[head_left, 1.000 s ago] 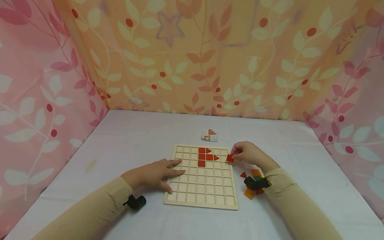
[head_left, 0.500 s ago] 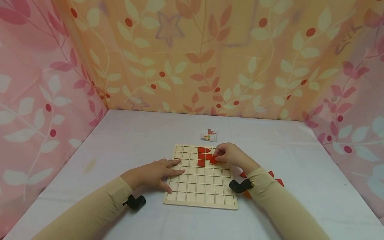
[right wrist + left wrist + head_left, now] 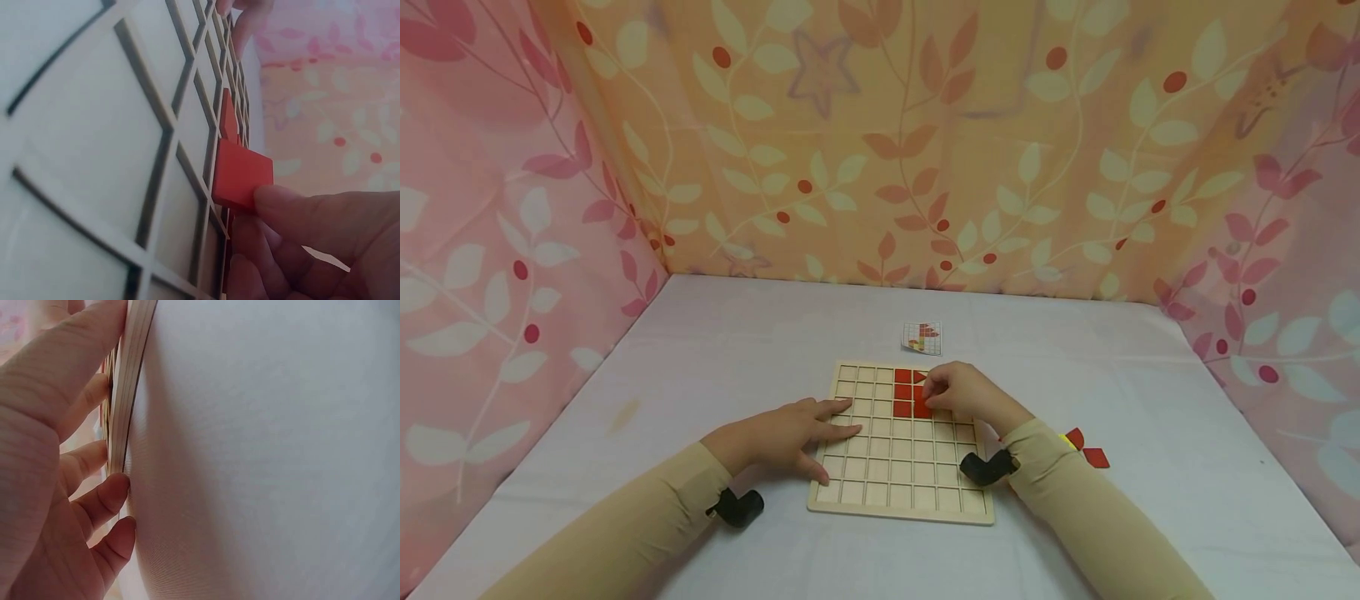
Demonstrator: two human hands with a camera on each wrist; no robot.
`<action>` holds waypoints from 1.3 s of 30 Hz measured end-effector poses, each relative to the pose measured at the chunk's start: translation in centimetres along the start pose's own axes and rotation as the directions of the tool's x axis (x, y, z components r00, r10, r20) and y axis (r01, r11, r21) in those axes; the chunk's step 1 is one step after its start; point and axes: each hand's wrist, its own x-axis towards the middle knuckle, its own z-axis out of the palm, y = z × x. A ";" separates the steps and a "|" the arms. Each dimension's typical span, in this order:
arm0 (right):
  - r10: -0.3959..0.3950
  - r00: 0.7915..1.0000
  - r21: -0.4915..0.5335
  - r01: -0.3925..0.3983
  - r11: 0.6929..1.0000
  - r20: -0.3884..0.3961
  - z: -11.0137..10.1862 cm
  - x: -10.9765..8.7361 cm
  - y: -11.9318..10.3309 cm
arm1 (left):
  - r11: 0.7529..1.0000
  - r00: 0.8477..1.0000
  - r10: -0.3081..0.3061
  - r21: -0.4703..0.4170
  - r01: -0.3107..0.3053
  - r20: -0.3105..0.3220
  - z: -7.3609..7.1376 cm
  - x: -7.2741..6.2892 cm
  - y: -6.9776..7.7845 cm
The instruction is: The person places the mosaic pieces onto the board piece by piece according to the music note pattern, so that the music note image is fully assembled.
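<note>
R hand [image 3: 966,390] clamped on red sq. tile [image 3: 244,175], being held tilted at grid board [image 3: 902,475], 3rd row; prob. being steadied by L hand [image 3: 786,433], fingers apart; corners best being aligned pre-press.

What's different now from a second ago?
The right hand moved left over the wooden board, bringing its still-pinched red square beside the lowest red tile. The left hand stayed at the board's left edge; the picture card stayed put.

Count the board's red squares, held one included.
5: one column's top square, middle square and bottom square; a fourth square right of the middle one; held square in the right hand. The hand may hide more.
</note>
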 end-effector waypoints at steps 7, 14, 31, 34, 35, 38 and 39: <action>0.031 0.999 -0.022 -0.032 0.999 -0.019 0.1 -0.1 0.0 | 1.000 1.000 -0.009 -0.016 0.009 0.003 -0.1 -0.2 0.3; 0.045 0.998 -0.032 -0.046 0.998 -0.041 0.4 0.0 0.0 | 0.999 1.000 -0.022 -0.028 0.022 0.004 -0.2 -0.2 0.4; 0.051 0.998 -0.038 -0.052 0.998 -0.030 -0.6 -0.7 0.3 | 1.000 1.000 -0.013 -0.013 0.013 0.003 -0.3 -0.4 0.6; 0.016 0.999 -0.048 -0.018 0.999 -0.042 -1.5 -1.3 0.6 | 1.000 1.000 -0.014 -0.015 0.014 0.003 -0.4 -0.4 0.6; 0.010 0.999 -0.051 -0.012 0.999 -0.045 -1.8 -1.6 0.6 | 1.000 1.000 -0.014 -0.018 0.014 0.003 -0.4 -0.4 0.6; 0.013 0.998 -0.056 -0.017 0.998 -0.061 -2.8 -2.5 1.0 | 1.000 1.000 -0.012 -0.018 0.012 0.003 -0.4 -0.4 0.6; 0.016 0.998 -0.056 -0.019 0.998 -0.065 -3.1 -2.8 1.2 | 1.000 1.000 -0.012 -0.018 0.012 0.003 -0.4 -0.4 0.6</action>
